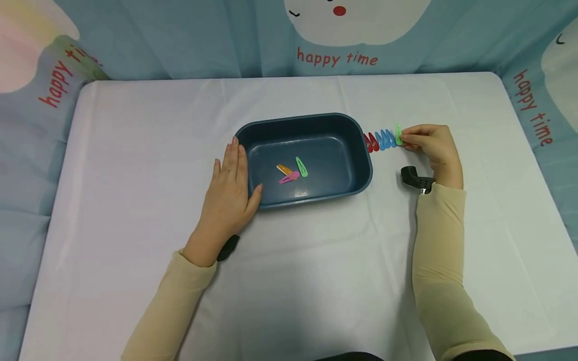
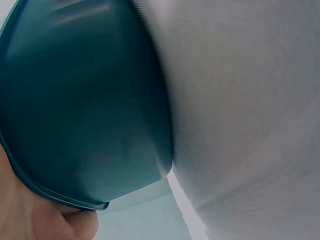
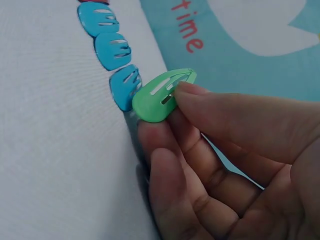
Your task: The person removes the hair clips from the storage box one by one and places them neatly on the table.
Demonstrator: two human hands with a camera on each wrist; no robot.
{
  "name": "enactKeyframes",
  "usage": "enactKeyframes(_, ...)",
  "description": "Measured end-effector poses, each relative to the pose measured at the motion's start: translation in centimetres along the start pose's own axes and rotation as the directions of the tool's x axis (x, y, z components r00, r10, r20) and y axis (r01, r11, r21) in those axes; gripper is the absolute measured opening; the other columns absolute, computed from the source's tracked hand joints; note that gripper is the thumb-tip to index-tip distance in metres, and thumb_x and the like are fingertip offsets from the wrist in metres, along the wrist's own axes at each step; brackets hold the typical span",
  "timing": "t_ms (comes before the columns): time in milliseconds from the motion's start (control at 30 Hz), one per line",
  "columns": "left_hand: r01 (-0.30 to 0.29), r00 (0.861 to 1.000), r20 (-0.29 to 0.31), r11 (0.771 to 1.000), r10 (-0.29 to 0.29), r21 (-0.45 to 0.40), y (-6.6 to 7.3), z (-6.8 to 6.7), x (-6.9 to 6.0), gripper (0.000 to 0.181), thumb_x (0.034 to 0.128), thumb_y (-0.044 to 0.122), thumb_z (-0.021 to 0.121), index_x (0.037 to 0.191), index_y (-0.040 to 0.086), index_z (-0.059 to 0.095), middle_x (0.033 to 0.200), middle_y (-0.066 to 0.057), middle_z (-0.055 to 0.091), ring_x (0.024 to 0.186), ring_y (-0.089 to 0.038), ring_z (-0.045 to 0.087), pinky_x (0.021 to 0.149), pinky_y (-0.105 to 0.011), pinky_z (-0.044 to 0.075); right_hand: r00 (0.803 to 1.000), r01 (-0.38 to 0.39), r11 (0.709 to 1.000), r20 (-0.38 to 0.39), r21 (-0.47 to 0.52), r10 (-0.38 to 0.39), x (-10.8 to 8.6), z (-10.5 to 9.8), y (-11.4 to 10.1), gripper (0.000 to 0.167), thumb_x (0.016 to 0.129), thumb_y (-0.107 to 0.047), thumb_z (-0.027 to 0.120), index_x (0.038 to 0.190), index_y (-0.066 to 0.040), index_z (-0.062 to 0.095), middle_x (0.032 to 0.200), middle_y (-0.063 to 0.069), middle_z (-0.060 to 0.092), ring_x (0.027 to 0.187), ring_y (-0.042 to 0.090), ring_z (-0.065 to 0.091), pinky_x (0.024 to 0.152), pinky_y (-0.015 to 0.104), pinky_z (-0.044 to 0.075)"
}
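My right hand [image 1: 431, 148] pinches a green hair clip [image 3: 155, 97] between thumb and fingers, at the right end of a row of hair clips. Beside it in that row are several blue hair clips [image 3: 112, 51], then red hair clips [image 1: 372, 142] next to the basin. My left hand [image 1: 228, 198] rests with straight fingers on the left rim of the dark blue basin [image 1: 307, 199]. Inside the basin lie a green hair clip [image 1: 301, 167], an orange hair clip [image 1: 283, 169] and a pink hair clip [image 1: 289, 177], close together.
A white cloth [image 1: 316, 281] covers the table. Behind it hangs a blue curtain [image 1: 203, 40] with printed figures and red lettering. A black wrist camera mount [image 1: 416, 178] sticks out from the right wrist, near the tabletop.
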State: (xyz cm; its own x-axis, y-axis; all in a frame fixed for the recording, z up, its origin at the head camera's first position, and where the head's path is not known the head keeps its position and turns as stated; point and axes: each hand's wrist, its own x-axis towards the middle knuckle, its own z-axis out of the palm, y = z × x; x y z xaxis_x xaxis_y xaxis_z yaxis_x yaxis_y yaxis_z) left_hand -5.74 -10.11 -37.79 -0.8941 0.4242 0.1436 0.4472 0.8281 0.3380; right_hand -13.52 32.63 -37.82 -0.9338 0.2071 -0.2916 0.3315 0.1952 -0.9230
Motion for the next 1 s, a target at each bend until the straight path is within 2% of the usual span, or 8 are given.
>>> enactKeyframes(200, -0.001, 1.000, -0.003, 1.000, 0.001, -0.010, -0.10, 0.04, 0.00, 0.074, 0.0961, 0.031, 0.040, 0.146, -0.012, 0.007, 0.155, -0.021, -0.003, 0.143, -0.031, 0.000, 0.110, -0.055, 0.011, 0.999, -0.012, 0.996, -0.037, -0.091, 0.009, -0.01, 0.27, -0.24, 0.025, 0.083, -0.002, 0.069, 0.067, -0.019, 0.074, 0.065, -0.010, 0.066, 0.056, 0.001, 0.060, 0.056, 0.014, 0.048)
enactKeyframes(400, -0.011, 1.000, -0.013, 0.999, 0.011, -0.031, -0.14, 0.08, 0.08, 0.073, 0.0957, 0.029, 0.041, 0.145, -0.012, 0.007, 0.155, -0.022, -0.003, 0.143, -0.033, 0.001, 0.109, -0.056, 0.012, 0.998, -0.005, 0.992, -0.061, -0.130, -0.003, -0.08, 0.35, -0.51, 0.017, 0.084, -0.003, 0.069, 0.072, -0.013, 0.076, 0.065, -0.011, 0.065, 0.055, 0.002, 0.059, 0.055, 0.014, 0.048)
enactKeyframes(567, -0.015, 1.000, -0.016, 0.999, 0.014, -0.031, -0.13, 0.06, 0.14, 0.072, 0.0953, 0.027, 0.041, 0.145, -0.013, 0.007, 0.155, -0.022, -0.003, 0.143, -0.034, 0.002, 0.109, -0.057, 0.012, 0.995, -0.018, 0.987, -0.096, -0.158, 0.003, -0.02, 0.31, -0.47, 0.012, 0.084, -0.007, 0.069, 0.077, -0.013, 0.077, 0.069, -0.012, 0.064, 0.059, 0.004, 0.059, 0.057, 0.014, 0.048)
enactKeyframes(767, -0.008, 1.000, -0.007, 0.999, 0.008, -0.035, -0.04, -0.06, 0.10, 0.072, 0.0951, 0.026, 0.041, 0.145, -0.012, 0.007, 0.155, -0.021, -0.004, 0.143, -0.033, 0.001, 0.109, -0.058, 0.012, 0.992, -0.011, 0.972, -0.124, -0.234, -0.018, 0.13, 0.54, -0.21, 0.008, 0.084, -0.009, 0.071, 0.086, -0.005, 0.077, 0.071, -0.013, 0.063, 0.062, 0.004, 0.057, 0.058, 0.013, 0.047)
enactKeyframes(1000, 0.002, 1.000, 0.010, 0.999, -0.001, -0.033, -0.03, -0.04, -0.03, 0.072, 0.0953, 0.026, 0.041, 0.145, -0.012, 0.006, 0.155, -0.020, -0.005, 0.143, -0.034, 0.001, 0.109, -0.057, 0.011, 0.989, -0.006, 0.943, -0.141, -0.333, -0.043, 0.31, 0.93, 0.17, 0.010, 0.085, -0.011, 0.070, 0.079, -0.014, 0.077, 0.079, -0.009, 0.064, 0.066, 0.003, 0.056, 0.059, 0.012, 0.047)
